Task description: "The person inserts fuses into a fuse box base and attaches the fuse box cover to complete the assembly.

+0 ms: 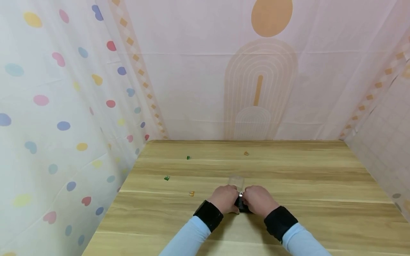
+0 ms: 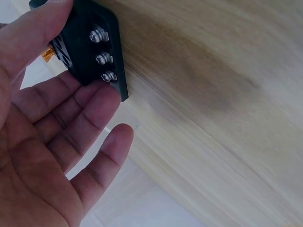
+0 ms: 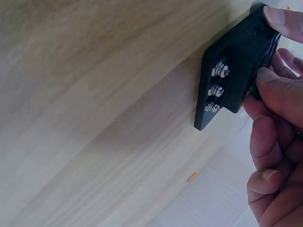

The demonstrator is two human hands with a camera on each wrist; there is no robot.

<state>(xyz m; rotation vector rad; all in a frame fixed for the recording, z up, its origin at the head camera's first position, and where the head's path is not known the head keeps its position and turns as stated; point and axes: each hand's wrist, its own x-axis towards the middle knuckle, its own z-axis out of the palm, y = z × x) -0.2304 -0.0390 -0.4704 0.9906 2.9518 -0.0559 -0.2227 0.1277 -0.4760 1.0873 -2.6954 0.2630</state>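
Observation:
A black fuse box [image 2: 85,42] with a row of three metal screw terminals sits between both hands, low in the middle of the head view. Its clear cover [image 1: 236,181] lies beyond the hands. My left hand [image 1: 225,198] grips the box by its side, thumb on one face and fingers on another. At the opposite side, the thumb and index finger of my right hand [image 1: 258,200] pinch a small green blade fuse [image 3: 254,90] against the box, mostly covered by the fingertips. An orange fuse [image 2: 48,54] shows beyond the box in the left wrist view.
On the wooden tabletop [image 1: 304,174] lie two green fuses, one farther back [image 1: 189,157] and one at the left [image 1: 167,178]. An orange fuse [image 1: 191,193] lies left of my hands, another orange fuse [image 1: 246,153] near the back edge. Patterned curtains [image 1: 192,89] hang behind and beside the table.

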